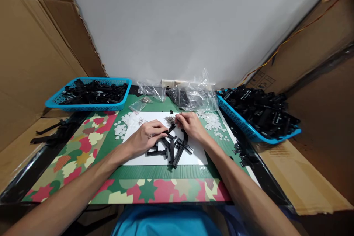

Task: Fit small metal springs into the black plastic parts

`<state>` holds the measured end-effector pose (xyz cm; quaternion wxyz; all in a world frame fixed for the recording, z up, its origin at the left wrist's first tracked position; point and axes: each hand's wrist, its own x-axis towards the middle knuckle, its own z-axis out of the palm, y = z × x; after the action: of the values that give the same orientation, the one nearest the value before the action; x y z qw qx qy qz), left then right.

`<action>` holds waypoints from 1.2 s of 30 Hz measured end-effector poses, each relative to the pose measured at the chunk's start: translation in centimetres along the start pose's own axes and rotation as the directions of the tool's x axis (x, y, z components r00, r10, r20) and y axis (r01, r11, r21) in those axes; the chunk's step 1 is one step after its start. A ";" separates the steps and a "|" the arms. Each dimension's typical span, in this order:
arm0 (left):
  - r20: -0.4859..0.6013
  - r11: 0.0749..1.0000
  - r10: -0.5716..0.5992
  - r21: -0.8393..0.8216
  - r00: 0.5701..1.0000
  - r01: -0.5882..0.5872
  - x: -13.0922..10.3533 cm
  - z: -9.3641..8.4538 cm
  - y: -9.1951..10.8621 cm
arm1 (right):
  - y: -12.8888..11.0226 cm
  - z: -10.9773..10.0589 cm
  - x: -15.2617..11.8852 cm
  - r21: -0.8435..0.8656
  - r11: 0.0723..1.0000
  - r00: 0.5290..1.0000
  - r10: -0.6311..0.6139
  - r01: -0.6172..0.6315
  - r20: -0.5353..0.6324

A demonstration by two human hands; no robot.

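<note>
Black plastic piece (172,128) sits pinched in the left hand (151,132), over a white sheet (134,158); the right hand (191,124) curls just beside small metal bits (169,120), whether gripping one I cannot tell. Loose black parts (178,155) lie on the sheet, nearer the person.

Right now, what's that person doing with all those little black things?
The person's left hand holds a black part over a white sheet. The right hand has its fingertips beside a heap of tiny metal bits; whether it holds one is too small to tell. More black pieces lie loose on the sheet. Small white discs are spread on both sides, and a left basket and a right basket hold dark parts.
</note>
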<state>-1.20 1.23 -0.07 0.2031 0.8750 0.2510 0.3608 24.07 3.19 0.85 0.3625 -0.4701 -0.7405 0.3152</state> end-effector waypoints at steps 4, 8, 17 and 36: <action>-0.011 1.000 -0.026 0.005 1.000 0.026 -0.1 0.1 0.1 | 0.0 0.2 -0.1 0.015 1.000 0.999 0.001 -0.001 -0.038; -0.103 0.992 -0.118 -0.051 0.988 0.113 -0.1 -0.2 0.5 | -0.2 -0.5 -0.2 0.016 1.000 0.988 -0.001 0.004 -0.157; -0.382 0.925 -0.360 -0.263 0.851 0.273 0.5 -0.9 0.7 | -2.2 -0.5 -0.5 0.260 0.964 0.997 -0.033 0.050 -0.070; -0.363 0.876 -0.482 -0.208 0.798 0.434 0.2 -1.3 -0.6 | -1.1 -22.7 -5.1 -0.457 0.722 0.423 -0.247 -0.520 -0.872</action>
<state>-2.24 2.02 0.61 0.2778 0.6811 0.4705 0.4874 43.95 0.89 12.76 0.4700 -0.7226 -0.4440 -0.2446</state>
